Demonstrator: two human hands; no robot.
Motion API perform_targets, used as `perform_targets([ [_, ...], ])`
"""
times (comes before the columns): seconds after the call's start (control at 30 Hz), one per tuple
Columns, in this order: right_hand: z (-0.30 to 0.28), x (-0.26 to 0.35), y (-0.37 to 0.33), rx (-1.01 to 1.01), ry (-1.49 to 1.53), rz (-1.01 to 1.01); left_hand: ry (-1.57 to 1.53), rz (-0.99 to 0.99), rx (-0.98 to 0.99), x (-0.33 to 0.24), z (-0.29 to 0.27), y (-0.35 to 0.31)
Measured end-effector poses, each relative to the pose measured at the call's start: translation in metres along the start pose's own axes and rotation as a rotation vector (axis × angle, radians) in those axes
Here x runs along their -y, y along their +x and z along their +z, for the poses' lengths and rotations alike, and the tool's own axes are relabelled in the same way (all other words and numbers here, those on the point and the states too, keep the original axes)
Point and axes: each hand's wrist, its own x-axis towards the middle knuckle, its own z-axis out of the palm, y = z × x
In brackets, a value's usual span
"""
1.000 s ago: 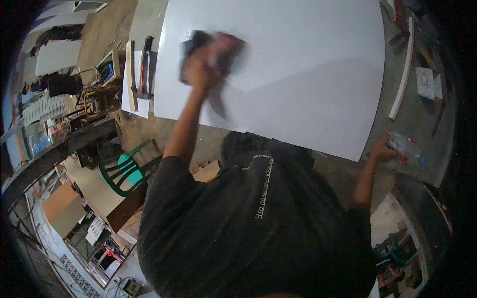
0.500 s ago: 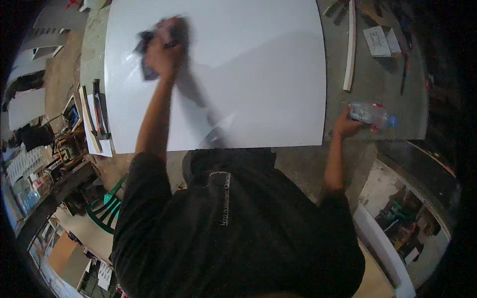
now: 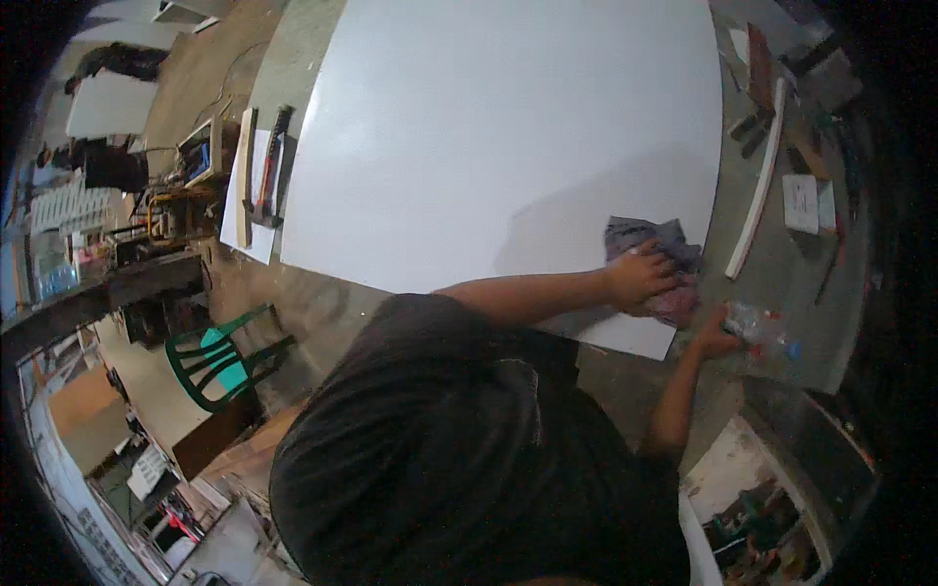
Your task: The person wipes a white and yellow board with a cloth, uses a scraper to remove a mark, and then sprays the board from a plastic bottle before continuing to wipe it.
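Note:
A large white panel point(image 3: 469, 146) lies in front of me. My left hand point(image 3: 642, 277) presses a crumpled dark grey and reddish cloth point(image 3: 645, 234) onto the panel near its right front corner, with the arm reaching across my body. The fingers are bent over the cloth. Just right of the panel, my right hand point(image 3: 718, 337) grips a clear plastic bottle point(image 3: 757, 325) with a blue cap. The bottle is tilted on its side, cap pointing right and away from the hand. Both hands are close together.
Left of the panel lie a hammer point(image 3: 266, 186) and a wooden strip point(image 3: 245, 181). On the right are a long white strip point(image 3: 757, 186) and a small white box point(image 3: 803, 205). A green plastic chair point(image 3: 220, 361) stands at the left behind me.
My left hand has swept the cloth from the panel's far left to its near right corner. The view has turned. My right hand still holds the bottle.

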Motion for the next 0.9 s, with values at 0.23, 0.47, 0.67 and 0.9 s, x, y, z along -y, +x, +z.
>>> perform_targets([
  [0.23,-0.017,0.024,-0.007,0.107,0.246,0.064,0.557,-0.934,-0.352,0.122,-0.253,-0.129],
  [0.47,-0.005,0.036,-0.004,0.001,0.139,-0.031,1.260,-1.378,-0.405,0.207,-0.347,-0.212],
  [0.67,0.009,0.003,-0.013,0.083,0.108,0.190,0.858,-0.961,-0.432,0.266,-0.263,-0.051],
  [0.9,0.027,-0.034,-0.021,0.163,0.434,0.444,0.323,-0.586,0.100,0.133,-0.045,0.135],
])
